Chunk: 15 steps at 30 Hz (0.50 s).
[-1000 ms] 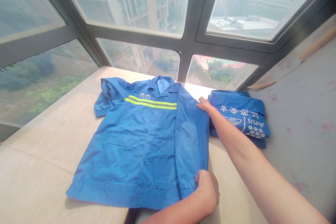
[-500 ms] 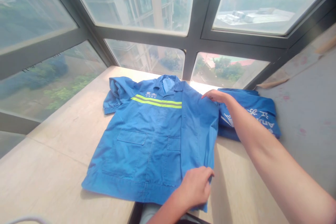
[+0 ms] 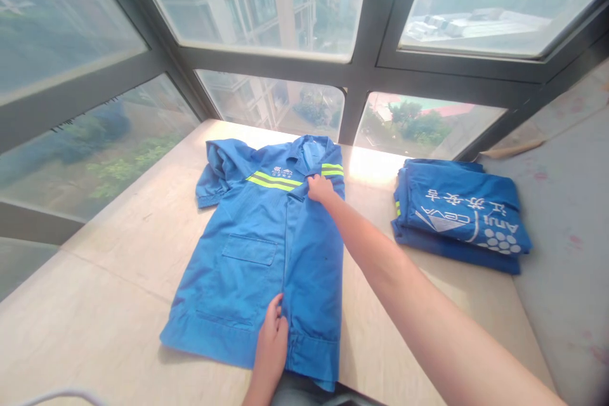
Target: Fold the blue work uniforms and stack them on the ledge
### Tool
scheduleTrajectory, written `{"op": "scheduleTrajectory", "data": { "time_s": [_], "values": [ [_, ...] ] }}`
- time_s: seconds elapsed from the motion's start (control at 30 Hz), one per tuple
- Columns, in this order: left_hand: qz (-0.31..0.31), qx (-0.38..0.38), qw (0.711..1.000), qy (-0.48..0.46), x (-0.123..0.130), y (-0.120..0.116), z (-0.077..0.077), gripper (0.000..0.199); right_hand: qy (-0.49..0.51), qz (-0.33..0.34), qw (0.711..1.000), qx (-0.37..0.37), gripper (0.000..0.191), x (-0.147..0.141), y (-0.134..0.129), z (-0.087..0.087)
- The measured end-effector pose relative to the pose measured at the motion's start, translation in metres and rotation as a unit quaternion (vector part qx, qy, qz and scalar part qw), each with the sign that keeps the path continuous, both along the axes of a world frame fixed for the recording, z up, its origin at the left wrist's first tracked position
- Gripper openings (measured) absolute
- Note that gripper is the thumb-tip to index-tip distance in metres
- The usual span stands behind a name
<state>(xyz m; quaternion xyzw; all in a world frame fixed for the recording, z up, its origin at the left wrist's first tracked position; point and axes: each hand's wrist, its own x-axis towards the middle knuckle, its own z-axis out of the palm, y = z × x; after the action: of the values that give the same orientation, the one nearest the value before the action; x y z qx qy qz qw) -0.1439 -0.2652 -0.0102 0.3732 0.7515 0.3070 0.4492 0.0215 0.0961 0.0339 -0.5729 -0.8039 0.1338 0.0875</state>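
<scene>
A blue work jacket (image 3: 247, 279) with yellow-green reflective stripes lies front up, its collar toward the window. Its left sleeve is folded back beside the shoulder, and its right side is turned inward with a straight outer edge. Near the upper chest, just below the collar, my right hand (image 3: 320, 189) is closed on the jacket's front. Lower down, at the front opening above the hem, my left hand (image 3: 273, 335) has its fingers closed on the fabric edge. The tips of the left fingers are partly hidden.
Folded blue garments (image 3: 461, 212) with white printing lie stacked at the right, by the wall (image 3: 571, 203). Windows with grey frames (image 3: 266, 63) border the pale tabletop (image 3: 109, 279). A white cable (image 3: 66, 393) shows at the lower left.
Both hands have moved left from the jacket's right edge to its middle, carrying fabric inward. The jacket's right side is now narrower, and a right stripe shows. The view has shifted slightly.
</scene>
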Motion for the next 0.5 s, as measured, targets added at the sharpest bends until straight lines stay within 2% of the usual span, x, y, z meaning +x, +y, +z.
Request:
{"op": "scheduleTrajectory", "data": {
  "time_s": [0.13, 0.23, 0.3, 0.4, 0.5],
  "values": [
    [-0.049, 0.043, 0.993, 0.096, 0.008, -0.001, 0.001, 0.057, -0.028, -0.037, 0.998, 0.030, 0.035, -0.007, -0.022, -0.027],
    [-0.117, 0.097, 0.970, 0.188, 0.009, -0.006, -0.001, 0.054, -0.032, -0.046, 0.997, 0.053, 0.043, 0.004, -0.031, -0.042],
    [-0.154, 0.129, 0.938, 0.281, 0.009, -0.007, -0.004, 0.049, -0.028, -0.046, 0.996, 0.067, 0.047, 0.011, -0.039, -0.054],
    [-0.182, 0.164, 0.876, 0.416, 0.009, -0.005, -0.007, 0.050, -0.020, -0.042, 0.995, 0.085, 0.049, 0.019, -0.048, -0.071],
    [-0.253, 0.205, 0.826, 0.459, 0.013, -0.001, -0.007, 0.060, -0.015, -0.037, 0.995, 0.095, 0.049, 0.025, -0.051, -0.078]
  ]
}}
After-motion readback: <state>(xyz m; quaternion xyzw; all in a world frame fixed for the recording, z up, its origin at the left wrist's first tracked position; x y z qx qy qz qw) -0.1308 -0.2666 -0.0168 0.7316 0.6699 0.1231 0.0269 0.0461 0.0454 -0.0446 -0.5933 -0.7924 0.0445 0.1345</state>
